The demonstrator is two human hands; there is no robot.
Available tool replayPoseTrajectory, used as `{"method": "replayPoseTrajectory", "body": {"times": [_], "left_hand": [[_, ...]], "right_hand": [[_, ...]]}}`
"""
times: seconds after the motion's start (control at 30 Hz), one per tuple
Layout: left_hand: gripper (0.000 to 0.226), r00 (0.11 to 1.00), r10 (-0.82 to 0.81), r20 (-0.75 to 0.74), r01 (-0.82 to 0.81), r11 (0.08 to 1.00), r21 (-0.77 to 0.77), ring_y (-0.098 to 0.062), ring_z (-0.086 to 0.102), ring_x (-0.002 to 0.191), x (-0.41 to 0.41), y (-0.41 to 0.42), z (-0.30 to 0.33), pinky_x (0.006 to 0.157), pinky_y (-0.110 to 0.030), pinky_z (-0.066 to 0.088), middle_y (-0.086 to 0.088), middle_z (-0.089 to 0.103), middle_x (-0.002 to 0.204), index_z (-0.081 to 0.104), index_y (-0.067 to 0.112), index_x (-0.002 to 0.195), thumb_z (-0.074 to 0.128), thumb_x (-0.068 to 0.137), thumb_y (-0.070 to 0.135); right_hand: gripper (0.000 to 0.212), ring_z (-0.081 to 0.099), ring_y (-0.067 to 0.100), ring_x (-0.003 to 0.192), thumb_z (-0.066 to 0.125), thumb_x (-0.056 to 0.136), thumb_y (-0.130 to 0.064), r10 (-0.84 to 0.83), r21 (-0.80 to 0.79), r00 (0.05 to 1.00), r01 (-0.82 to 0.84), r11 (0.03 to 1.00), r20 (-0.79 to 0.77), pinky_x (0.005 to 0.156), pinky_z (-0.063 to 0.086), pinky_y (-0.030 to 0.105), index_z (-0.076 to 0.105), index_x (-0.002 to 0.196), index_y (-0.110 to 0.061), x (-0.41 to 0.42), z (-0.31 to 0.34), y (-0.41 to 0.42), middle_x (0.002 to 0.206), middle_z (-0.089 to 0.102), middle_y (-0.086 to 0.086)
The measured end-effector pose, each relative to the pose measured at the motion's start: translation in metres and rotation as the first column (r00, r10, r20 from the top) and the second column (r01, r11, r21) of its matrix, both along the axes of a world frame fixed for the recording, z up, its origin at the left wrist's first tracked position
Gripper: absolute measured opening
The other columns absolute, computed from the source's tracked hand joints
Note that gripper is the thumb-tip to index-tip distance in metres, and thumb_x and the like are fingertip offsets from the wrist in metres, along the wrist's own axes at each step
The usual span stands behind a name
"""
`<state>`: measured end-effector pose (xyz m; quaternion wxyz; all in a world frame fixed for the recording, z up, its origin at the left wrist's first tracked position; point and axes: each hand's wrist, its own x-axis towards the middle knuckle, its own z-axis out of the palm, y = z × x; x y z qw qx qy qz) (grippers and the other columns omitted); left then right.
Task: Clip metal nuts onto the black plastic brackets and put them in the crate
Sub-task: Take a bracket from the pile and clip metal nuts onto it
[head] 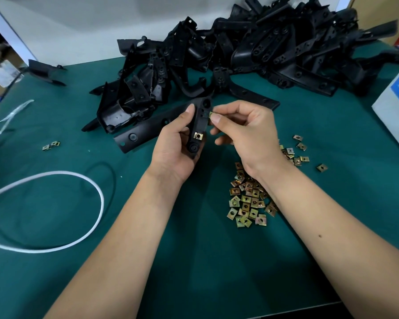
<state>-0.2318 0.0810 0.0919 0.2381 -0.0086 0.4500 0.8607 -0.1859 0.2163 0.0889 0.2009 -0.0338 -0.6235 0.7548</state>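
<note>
**Second nut meets the bracket's right edge**

On the green table (55,261), behind the hands, lies the pile of brackets (274,49); the loose nuts (249,199) lie under the right wrist. No crate shows. The left hand (173,146) grips one bracket (199,125) with its long axis near upright, one nut (198,135) already clipped on. The right hand (244,132), just beside it, pinches a nut (210,114) at the bracket's right edge; it likely slides on leftward.

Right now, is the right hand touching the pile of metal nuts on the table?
Apart. The head view shows the right hand raised near the black bracket, pinching one nut; the nut pile lies lower, under the forearm.
</note>
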Motion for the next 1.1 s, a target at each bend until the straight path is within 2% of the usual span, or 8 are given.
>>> {"method": "replayPoseTrajectory", "body": {"times": [0.07,0.13,0.37,0.5,0.6,0.97,1.1], "left_hand": [[0.03,1.0,-0.018,-0.014,0.018,1.0,0.009,-0.014,0.069,0.075,-0.0008,-0.0002,-0.0012,0.075,-0.028,0.057,-0.003,0.077,0.091,0.083,0.017,0.081,0.063,0.099,0.028],[0.03,1.0,-0.024,-0.019,0.025,1.0,0.017,-0.016,0.069,0.074,-0.0016,-0.0004,-0.0018,0.072,-0.028,0.057,-0.005,0.076,0.093,0.083,0.015,0.084,0.062,0.1,0.029],[0.026,1.0,-0.004,0.01,0.003,0.999,0.042,-0.019,0.071,0.076,-0.0025,0.0004,-0.0029,0.073,-0.03,0.058,-0.01,0.076,0.097,0.081,0.012,0.086,0.064,0.098,0.028],[0.023,0.999,0.031,0.041,-0.033,0.998,0.045,-0.018,0.072,0.08,-0.002,0.0006,-0.0022,0.077,-0.029,0.06,-0.009,0.077,0.097,0.082,0.014,0.08,0.069,0.093,0.027],[0.022,0.997,0.044,0.068,-0.048,0.997,0.057,-0.016,0.075,0.08,-0.0018,-0.0002,-0.0013,0.072,-0.027,0.06,-0.007,0.078,0.093,0.083,0.015,0.075,0.072,0.09,0.026],[0.032,0.999,0.015,0.033,-0.015,1.0,-0.011,-0.013,0.073,0.075,-0.0011,-0.0009,0.0003,0.071,-0.026,0.06,-0.004,0.078,0.089,0.083,0.017,0.075,0.065,0.098,0.029],[0.034,1.0,0.001,0.022,0.0,0.999,-0.044,-0.012,0.072,0.073,-0.0002,-0.0012,0.0016,0.069,-0.024,0.059,-0.003,0.077,0.085,0.083,0.018,0.074,0.063,0.099,0.029]], "right_hand": [[0.01,0.071,0.019,0.069,0.072,0.091,0.003,0.019,-0.01,1.0,-0.019,1.0,0.002,0.055,0.055,0.025,0.075,0.092,-0.006,0.0009,0.0006,-0.0016,0.077,0.074,0.006],[0.01,0.071,0.019,0.069,0.07,0.093,0.004,0.024,-0.035,1.0,-0.024,0.999,0.006,0.056,0.056,0.025,0.074,0.093,-0.006,0.0017,0.0013,-0.0028,0.078,0.074,0.006],[0.009,0.071,0.019,0.07,0.069,0.094,0.004,0.008,-0.051,1.0,-0.008,0.999,0.01,0.057,0.056,0.025,0.074,0.096,-0.003,0.0028,0.0022,-0.004,0.079,0.074,0.006],[0.009,0.071,0.02,0.07,0.069,0.094,0.004,0.004,-0.046,1.0,-0.004,0.999,0.004,0.057,0.056,0.026,0.074,0.097,-0.003,0.0031,0.0025,-0.0039,0.081,0.075,0.008],[0.009,0.071,0.02,0.071,0.068,0.094,0.004,0.0,-0.044,1.0,0.0,0.999,0.0,0.057,0.056,0.026,0.074,0.099,-0.001,0.0033,0.0024,-0.0033,0.085,0.076,0.012],[0.01,0.072,0.019,0.069,0.07,0.092,0.003,0.015,0.001,1.0,-0.015,1.0,-0.014,0.055,0.055,0.025,0.072,0.098,-0.005,0.0021,0.001,-0.0018,0.079,0.075,0.007],[0.009,0.069,0.016,0.065,0.072,0.093,-0.001,0.062,-0.029,0.997,-0.061,0.998,0.052,0.053,0.053,0.023,0.075,0.097,-0.009,0.001,0.0008,0.0011,0.078,0.076,0.007]]}}
